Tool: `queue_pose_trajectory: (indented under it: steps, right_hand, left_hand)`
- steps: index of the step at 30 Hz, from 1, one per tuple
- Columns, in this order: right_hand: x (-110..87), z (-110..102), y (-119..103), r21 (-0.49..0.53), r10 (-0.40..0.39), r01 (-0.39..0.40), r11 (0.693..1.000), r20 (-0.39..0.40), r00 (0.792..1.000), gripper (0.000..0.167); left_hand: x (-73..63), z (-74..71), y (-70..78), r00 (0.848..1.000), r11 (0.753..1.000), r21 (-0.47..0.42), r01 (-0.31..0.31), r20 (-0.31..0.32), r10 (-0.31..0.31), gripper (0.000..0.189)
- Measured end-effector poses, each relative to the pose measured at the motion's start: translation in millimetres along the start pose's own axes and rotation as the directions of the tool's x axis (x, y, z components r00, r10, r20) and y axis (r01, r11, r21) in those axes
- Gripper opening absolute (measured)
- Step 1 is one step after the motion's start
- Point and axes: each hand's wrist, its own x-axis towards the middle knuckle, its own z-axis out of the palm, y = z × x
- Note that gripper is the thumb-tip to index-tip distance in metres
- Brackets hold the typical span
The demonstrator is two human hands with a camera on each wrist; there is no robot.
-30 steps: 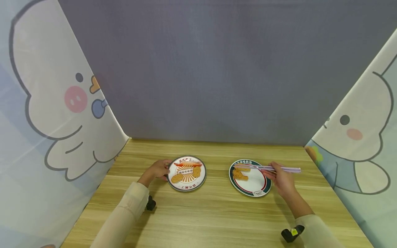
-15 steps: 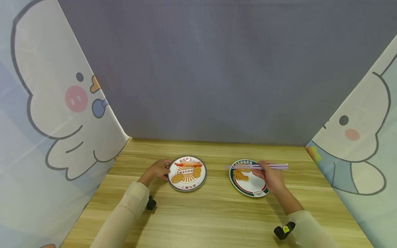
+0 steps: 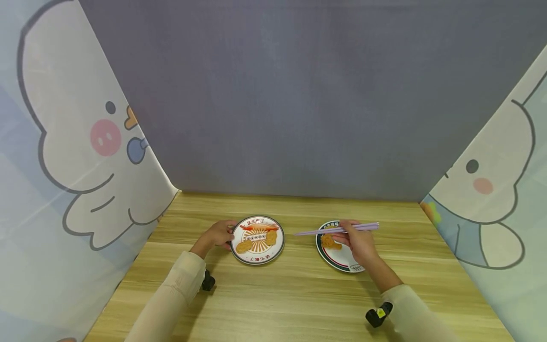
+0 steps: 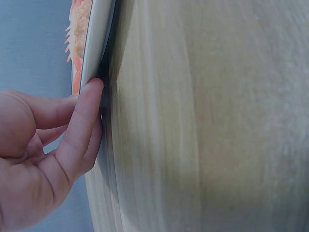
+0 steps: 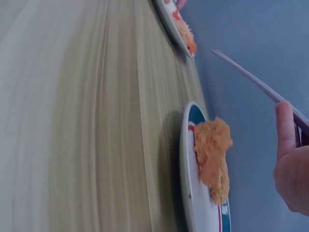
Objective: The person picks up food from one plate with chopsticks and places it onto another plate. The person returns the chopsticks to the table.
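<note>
At the left, a round white plate with an orange sunburst print (image 3: 257, 259) lies on the table. My left hand (image 3: 219, 233) pinches its rim between thumb and fingers. Red-tailed fried shrimp (image 3: 252, 227) and two golden fried pieces (image 3: 244, 246) lie on it. My right hand (image 3: 358, 243) grips pale purple chopsticks (image 3: 314, 232) above a second white plate with a green and red rim (image 3: 337, 264). Their tips point left into the space between the plates, with no food between them. A fried drumstick (image 5: 210, 147) and a crumbed piece (image 5: 220, 181) lie on that second plate.
Both plates stand on a wood-grain table (image 3: 273, 299). A grey cloth wall (image 3: 273, 104) rises behind it, with cartoon-printed sheets (image 3: 85, 204) at the left and right sides. Black wrist cameras (image 3: 207, 281) sit on both forearms.
My right hand has moved left with the chopsticks, from the second plate's right edge to over it. The tips now reach past its left rim. The left hand and its plate stay put.
</note>
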Motion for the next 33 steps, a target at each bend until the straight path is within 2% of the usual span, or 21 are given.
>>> queue_pose_trajectory:
  steps: [9,14,23,33]
  right_hand:
    - [2.7,19,9,-0.008,-0.005,0.005,1.0,0.015,1.0,0.015]
    - [4.5,29,14,-0.043,-0.018,0.02,0.999,0.037,0.999,0.013]
    - [7.3,47,25,-0.106,-0.046,0.049,0.993,0.032,0.998,0.018]
    - [8.0,67,37,-0.15,-0.118,0.135,0.979,0.118,0.986,0.019]
  left_hand:
    - [-0.1,0.2,0.5,1.0,1.0,0.002,0.007,-0.002,-0.007,0.057]
    - [-0.7,0.4,-0.2,1.0,1.0,0.011,0.0,-0.003,0.001,0.057]
    - [-1.3,1.4,-0.2,1.0,1.0,0.016,-0.001,0.0,0.001,0.057]
    - [-2.0,2.3,0.1,1.0,0.999,0.041,0.0,-0.011,0.0,0.055]
